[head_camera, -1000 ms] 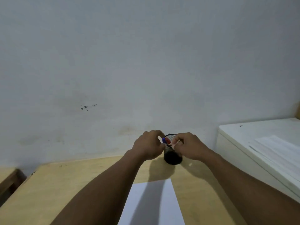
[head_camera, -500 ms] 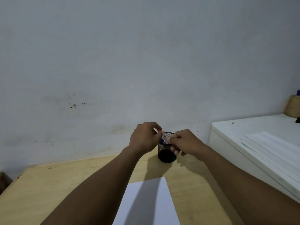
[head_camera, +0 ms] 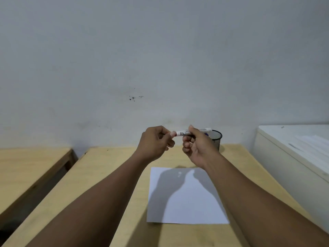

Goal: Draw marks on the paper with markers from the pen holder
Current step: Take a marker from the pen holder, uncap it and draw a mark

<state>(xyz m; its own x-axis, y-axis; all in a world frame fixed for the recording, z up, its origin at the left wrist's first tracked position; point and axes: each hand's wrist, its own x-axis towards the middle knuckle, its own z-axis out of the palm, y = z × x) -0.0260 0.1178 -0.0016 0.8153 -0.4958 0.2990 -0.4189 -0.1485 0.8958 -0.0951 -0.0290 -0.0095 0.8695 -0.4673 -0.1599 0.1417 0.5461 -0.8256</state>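
Lying level in the air above the paper's (head_camera: 187, 198) far edge, a white marker (head_camera: 183, 133) is being pinched at both ends: the left hand (head_camera: 154, 145) is closing its grip on the left end, the right hand (head_camera: 197, 147) on the barrel. Just behind is standing the black mesh pen holder (head_camera: 216, 139), near the bench's (head_camera: 110, 175) back edge. Bare bench is lying open left of the sheet.
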